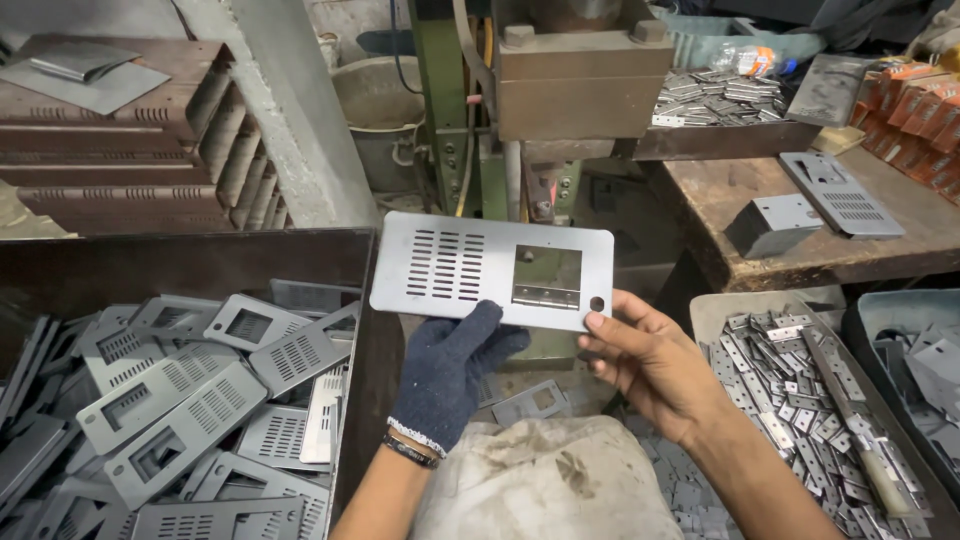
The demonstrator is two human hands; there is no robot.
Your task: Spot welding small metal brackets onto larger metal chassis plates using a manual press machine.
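Note:
A flat grey metal plate (450, 262) with rows of vent slots, a square cut-out and a small round hole is held level in front of the press. My left hand (450, 365), in a dark knitted glove, grips its near edge from below. My right hand (645, 355) is bare and pinches the plate's right near corner beside the hole. A small hinge (545, 295) lies at the lower edge of the cut-out.
A green press with a brown steel block (570, 75) stands behind the plate. A bin at the left (60, 265) holds several similar slotted plates (190, 400). A tray at the right (720, 305) holds several small hinges (790, 375). A wooden bench (730, 195) carries more parts.

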